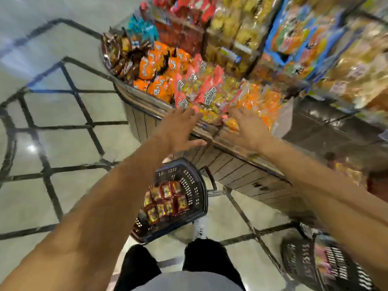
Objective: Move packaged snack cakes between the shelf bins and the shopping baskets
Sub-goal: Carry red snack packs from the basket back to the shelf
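Both my hands reach forward, fingers spread straight and holding nothing; my left hand (pixel 180 128) and right hand (pixel 246 128) flank the pink-and-yellow snack cakes (pixel 204 95) heaped in the shelf bin (pixel 144 118). The packs lie just ahead of and between my fingertips, roughly equally near to each hand; blur hides their long axes. The nearer shopping basket (pixel 195 185), holding red packs (pixel 165 201), sits on the floor below my left forearm; I judge a two-handed scoop comes next.
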